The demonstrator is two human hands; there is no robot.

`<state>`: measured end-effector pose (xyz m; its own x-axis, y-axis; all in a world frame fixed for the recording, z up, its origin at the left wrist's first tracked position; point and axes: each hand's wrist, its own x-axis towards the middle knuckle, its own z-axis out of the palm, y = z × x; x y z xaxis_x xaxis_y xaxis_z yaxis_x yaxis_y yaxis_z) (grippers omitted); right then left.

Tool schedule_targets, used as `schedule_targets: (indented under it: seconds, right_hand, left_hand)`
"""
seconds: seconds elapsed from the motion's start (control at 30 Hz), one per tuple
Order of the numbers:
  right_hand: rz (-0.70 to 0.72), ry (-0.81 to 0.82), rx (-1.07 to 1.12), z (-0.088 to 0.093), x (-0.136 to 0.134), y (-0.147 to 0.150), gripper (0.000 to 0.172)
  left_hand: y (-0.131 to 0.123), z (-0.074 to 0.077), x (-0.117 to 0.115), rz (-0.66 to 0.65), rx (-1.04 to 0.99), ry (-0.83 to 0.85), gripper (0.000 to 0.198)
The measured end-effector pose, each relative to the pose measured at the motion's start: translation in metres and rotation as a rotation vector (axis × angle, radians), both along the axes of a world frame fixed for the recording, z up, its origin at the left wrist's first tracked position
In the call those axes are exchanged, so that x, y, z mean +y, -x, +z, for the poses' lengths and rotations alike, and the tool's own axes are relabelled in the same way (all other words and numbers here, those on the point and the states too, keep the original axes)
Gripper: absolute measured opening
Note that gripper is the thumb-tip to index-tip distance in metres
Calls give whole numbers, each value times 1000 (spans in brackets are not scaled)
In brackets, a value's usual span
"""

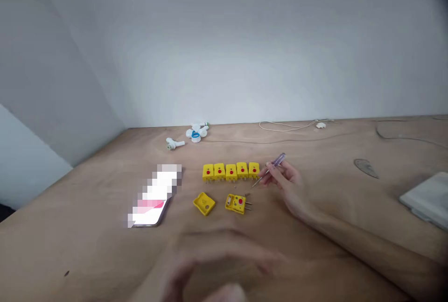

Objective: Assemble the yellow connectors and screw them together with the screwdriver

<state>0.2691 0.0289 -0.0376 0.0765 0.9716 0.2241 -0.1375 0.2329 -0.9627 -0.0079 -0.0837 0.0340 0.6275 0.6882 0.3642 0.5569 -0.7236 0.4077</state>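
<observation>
My right hand (pixel 285 183) pinches a small screwdriver (pixel 279 159) with a clear purplish handle, its tip slanting down to the left. Close to that tip stands a row of several yellow plugs (pixel 231 172), each with a red dot and metal pins. Nearer to me lies an opened yellow plug (pixel 236 203), its inside and pins showing. Left of it rests a loose yellow plug cover (pixel 204 204). My left hand (pixel 213 257), blurred by motion, hovers at the bottom with fingers curved and thumb apart; nothing shows between them.
A phone (pixel 156 197) with a lit screen lies to the left. White plastic fittings (pixel 198 132) and a thin cord (pixel 287 129) lie by the wall. At right are a flat grey piece (pixel 366 168) and a pale case (pixel 429 199). Tiny metal bits lie near the plugs.
</observation>
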Motion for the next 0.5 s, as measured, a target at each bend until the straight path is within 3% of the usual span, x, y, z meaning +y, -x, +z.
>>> schedule_targets:
  seconds: [0.13,0.23,0.5]
  right_hand:
    - [17,-22,-3,2,-3,2,34]
    - [17,-34,-32,4,-5,6,37]
    - [142,-33,-77,-5,-8,12,35]
  left_hand:
    - [2,-7,50,-24,-100,21,29]
    - [3,-21,79,-22,21,31,33]
    - [-11,-38,97,-69,181,41,42]
